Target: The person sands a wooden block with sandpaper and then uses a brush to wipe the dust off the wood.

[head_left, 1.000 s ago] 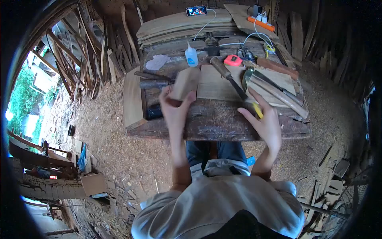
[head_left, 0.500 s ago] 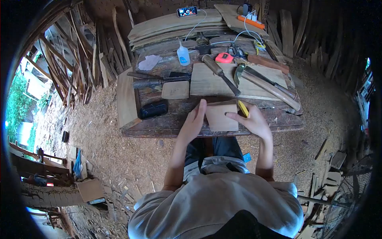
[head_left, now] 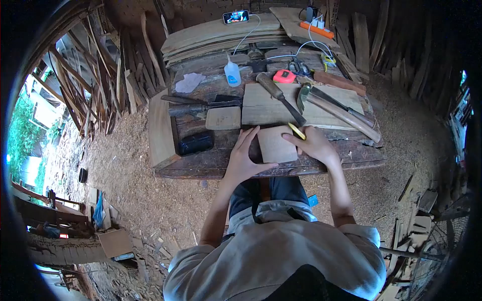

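A small, pale, squarish wooden block (head_left: 277, 144) rests near the front edge of the bench, between my hands. My left hand (head_left: 246, 158) holds it from the left, fingers along its left side and thumb along its near edge. In my right hand (head_left: 317, 146) is a slim yellow pencil-like tool (head_left: 297, 131), pointing up and left over the block's far right corner. The right thumb reaches onto the block's right side. Just beyond lie a flat wooden board (head_left: 266, 108), a wood-handled chisel (head_left: 281, 95) and a hammer (head_left: 341, 115).
On the bench (head_left: 211, 164) are a rounded wooden piece (head_left: 223, 118), a black case (head_left: 196, 142), a glue bottle (head_left: 232, 73), a red tape measure (head_left: 284, 76) and a slanted board (head_left: 161, 130). Farther back, a phone (head_left: 236, 17) stands on stacked planks (head_left: 221, 37) beside an orange power strip (head_left: 317, 29).
The block has come down flatter toward the bench. My left thumb has swung to its near edge, and the yellow tool has tilted leftward over the block.
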